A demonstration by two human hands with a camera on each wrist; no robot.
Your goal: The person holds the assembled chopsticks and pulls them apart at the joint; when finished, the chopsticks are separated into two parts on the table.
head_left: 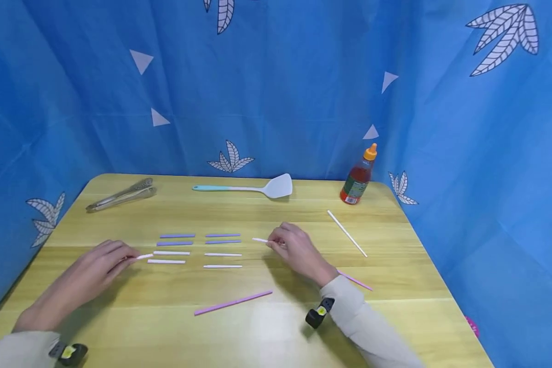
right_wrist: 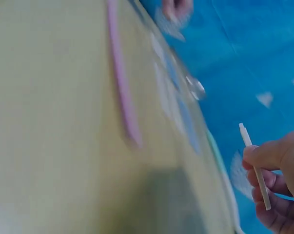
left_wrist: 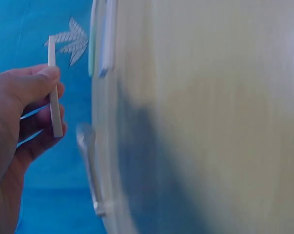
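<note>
Head view: your left hand [head_left: 102,266] pinches a slim white stick [head_left: 145,256]; your right hand [head_left: 300,251] pinches a similar white rod [head_left: 259,239]. Between them lie straight purple pieces [head_left: 177,235] and white pieces [head_left: 223,254] in rows. The wood-grain tabletop [head_left: 156,332] gleams below; creased, leaf-printed blue fabric [head_left: 303,92] hangs behind.

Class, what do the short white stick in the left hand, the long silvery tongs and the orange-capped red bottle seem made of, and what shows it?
Short white stick in the left hand: perhaps plastic or paper, matt, with no clear glint. Long silvery tongs: probably metal, shiny, by their glints. Orange-capped red bottle: plastic or glass, glossy; its neck looks see-through.
</note>
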